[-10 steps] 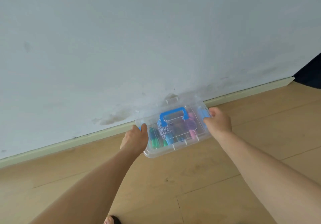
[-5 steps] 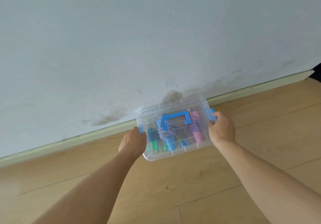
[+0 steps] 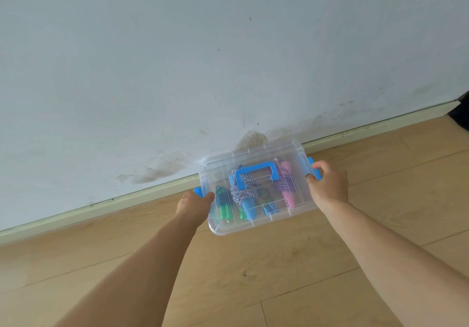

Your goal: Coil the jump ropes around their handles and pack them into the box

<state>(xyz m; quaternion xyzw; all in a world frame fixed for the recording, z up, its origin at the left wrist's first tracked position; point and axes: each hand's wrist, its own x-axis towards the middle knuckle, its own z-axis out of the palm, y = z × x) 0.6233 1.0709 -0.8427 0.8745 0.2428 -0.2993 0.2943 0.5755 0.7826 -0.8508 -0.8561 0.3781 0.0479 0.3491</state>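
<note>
Pale wall [image 3: 177, 60], stained near its foot, is meeting a light baseboard [image 3: 368, 133] and a wooden floor [image 3: 253, 276] below. A clear plastic box [image 3: 253, 225] with a blue carry handle [image 3: 256, 174] on its closed lid is sitting just in front of the baseboard, and whether it is resting on the floor or being carried cannot be told. Inside it, coiled jump ropes are lying side by side: a green-handled one [image 3: 223, 210] at the left, a blue-handled one [image 3: 245, 194] wound with white-and-blue cord in the middle, a pink-handled one [image 3: 288, 189] at the right. The left hand [image 3: 194, 207] is gripping the box's left end beside the blue latch [image 3: 198, 191]. The right hand [image 3: 328, 187] is holding the right end, its grip curling over the right latch [image 3: 317, 171].
</note>
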